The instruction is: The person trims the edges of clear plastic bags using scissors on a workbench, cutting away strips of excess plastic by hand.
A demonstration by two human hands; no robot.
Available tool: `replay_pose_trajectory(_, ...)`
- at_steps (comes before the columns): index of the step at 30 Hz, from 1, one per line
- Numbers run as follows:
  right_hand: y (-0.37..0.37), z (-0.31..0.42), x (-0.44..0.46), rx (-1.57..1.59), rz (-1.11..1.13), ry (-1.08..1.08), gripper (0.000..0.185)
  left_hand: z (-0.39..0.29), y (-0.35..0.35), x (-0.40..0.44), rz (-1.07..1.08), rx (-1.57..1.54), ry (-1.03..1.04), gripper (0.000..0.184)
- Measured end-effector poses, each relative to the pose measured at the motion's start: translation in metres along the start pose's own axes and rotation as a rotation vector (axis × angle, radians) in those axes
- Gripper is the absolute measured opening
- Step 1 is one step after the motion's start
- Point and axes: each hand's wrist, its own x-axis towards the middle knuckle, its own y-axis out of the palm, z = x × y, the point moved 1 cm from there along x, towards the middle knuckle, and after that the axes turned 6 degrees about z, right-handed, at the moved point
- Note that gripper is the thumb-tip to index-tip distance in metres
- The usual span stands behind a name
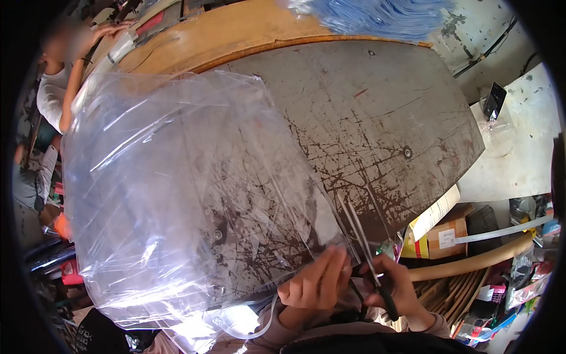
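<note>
A large clear plastic sheet (159,177) lies in loose, shiny folds over the left part of the scratched work table (383,106). My left hand (315,282) is at its near right corner, fingers curled and closed on the plastic edge. Just to the right, my right hand (398,288) grips a pair of scissors (361,227) by the dark handles. The metal blades point away from me, a little apart, alongside the right edge of the sheet. A narrow clear strip (272,318) loops down below my left hand.
Blue strips (377,16) are piled on the wooden board (247,26) at the back. A phone (494,101) leans upright on a white surface at right. A cardboard box (445,239) and a tan roll (471,258) sit lower right. Another person's arm (72,97) is at far left.
</note>
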Motion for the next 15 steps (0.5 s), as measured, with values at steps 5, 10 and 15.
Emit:
replay_pose_trajectory(5,-0.034,0.021,0.004,-0.425,-0.403,-0.183,0.056,-0.004,-0.004,0.011,0.077,0.097,-0.146,0.024)
replay_pose_trajectory(10,-0.051,0.043,0.028,-0.966,-0.606,-0.347,0.057,0.000,-0.007,0.003,-0.004,0.049,-0.099,0.023)
replay_pose_trajectory(15,-0.045,0.042,0.039,-1.104,-0.625,-0.351,0.056,0.005,-0.033,0.014,0.255,-0.147,-0.169,0.031)
